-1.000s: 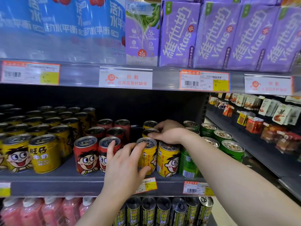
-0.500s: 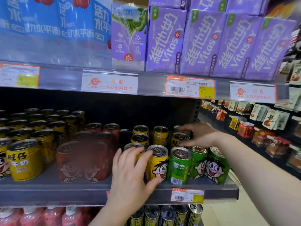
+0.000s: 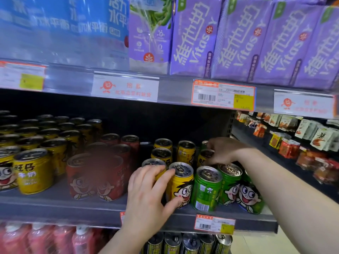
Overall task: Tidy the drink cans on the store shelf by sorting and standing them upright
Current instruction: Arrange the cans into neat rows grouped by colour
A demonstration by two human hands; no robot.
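Observation:
On the middle shelf all the cans I see stand upright. My left hand wraps the front yellow can, thumb on its lower front, fingers reaching behind its rim. Another yellow can stands half hidden behind that hand. Green cans stand to the right at the front. My right hand reaches over them and its fingers close on a yellow can in the second row. More yellow cans stand behind. Red cans and a block of yellow cans fill the left.
The upper shelf carries purple drink cartons and blue packs, close above the cans. Below are pink bottles and dark cans. A neighbouring shelf with snack packets lies to the right.
The view has come nearer. My left hand has closed round the front yellow can. My right hand stays over the second row behind the green cans, now dropped onto a yellow can there.

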